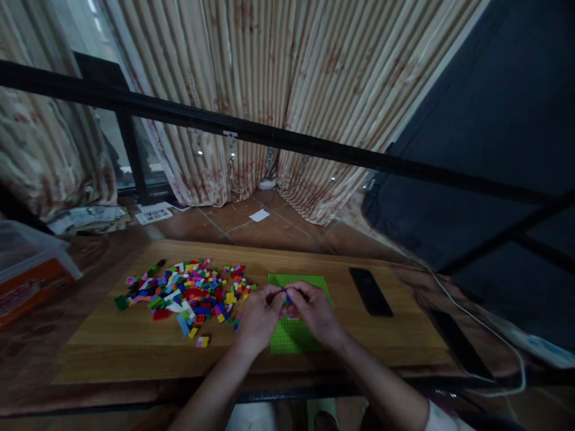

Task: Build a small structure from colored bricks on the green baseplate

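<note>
Over a green studded baseplate (299,338), my left hand (259,317) and my right hand (314,311) meet with thumbs and fingertips pinched together. Between the fingertips shows a bit of small toy bricks (286,301), blue and green, partly hidden by the fingers. Just below the fingers, a sliver of orange and white is visible on the plate, too covered to make out. To the left of my left hand spreads a loose pile of colourful toy bricks (193,290).
The wooden board (148,353) carries the plate, the pile and a black phone (371,291) on the right. Another dark flat device (460,342) with a white cable (489,320) lies beyond its right edge. A plastic tub (33,269) stands left. A black rail (269,134) crosses before curtains.
</note>
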Demonstrator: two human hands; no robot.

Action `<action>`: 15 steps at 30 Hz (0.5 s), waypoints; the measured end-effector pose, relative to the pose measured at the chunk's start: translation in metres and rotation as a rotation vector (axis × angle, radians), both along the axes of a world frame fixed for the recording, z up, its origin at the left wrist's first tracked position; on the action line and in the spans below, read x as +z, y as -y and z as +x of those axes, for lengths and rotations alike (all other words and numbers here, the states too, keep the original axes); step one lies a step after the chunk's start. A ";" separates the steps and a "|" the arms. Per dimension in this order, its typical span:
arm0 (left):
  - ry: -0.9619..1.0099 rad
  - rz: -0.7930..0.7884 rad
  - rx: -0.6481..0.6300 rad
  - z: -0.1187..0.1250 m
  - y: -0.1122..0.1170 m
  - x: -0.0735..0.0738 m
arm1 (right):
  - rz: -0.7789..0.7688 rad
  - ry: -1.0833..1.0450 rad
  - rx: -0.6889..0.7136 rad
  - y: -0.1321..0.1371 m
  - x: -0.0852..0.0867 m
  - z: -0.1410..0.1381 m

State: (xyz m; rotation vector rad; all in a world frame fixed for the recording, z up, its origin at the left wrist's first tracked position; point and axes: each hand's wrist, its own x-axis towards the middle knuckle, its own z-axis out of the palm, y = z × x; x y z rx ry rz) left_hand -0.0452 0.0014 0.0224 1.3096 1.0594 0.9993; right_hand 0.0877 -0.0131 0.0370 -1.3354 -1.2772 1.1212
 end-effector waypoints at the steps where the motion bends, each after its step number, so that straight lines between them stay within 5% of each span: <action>1: -0.004 -0.008 -0.039 0.005 0.003 0.000 | -0.011 -0.004 0.017 0.004 -0.002 0.008; 6: -0.037 -0.035 -0.121 0.022 0.013 0.000 | -0.071 -0.097 0.060 0.011 -0.016 0.031; 15: 0.013 -0.153 0.028 0.037 0.007 -0.004 | -0.052 -0.301 -0.074 0.002 -0.028 0.024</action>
